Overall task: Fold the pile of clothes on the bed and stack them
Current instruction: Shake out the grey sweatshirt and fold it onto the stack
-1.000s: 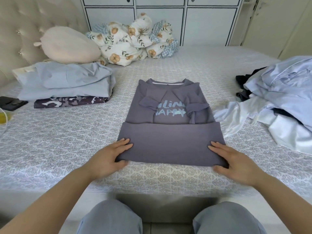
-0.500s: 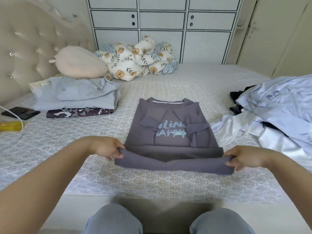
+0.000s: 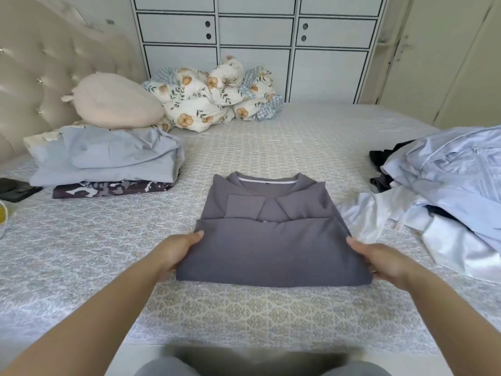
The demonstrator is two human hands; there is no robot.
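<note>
Mid-fold on the grey shirt (image 3: 273,248) at the bed's (image 3: 271,308) near edge: our left hand (image 3: 176,253) and right hand (image 3: 379,260) each pinch a side of its doubled lower half, next we lay it flat over the collar, then move it to the folded stack (image 3: 108,161) on the left.

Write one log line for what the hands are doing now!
step: folding | left hand: grips grey shirt | right hand: grips shirt | folded stack: left | unfolded pile: right
</note>
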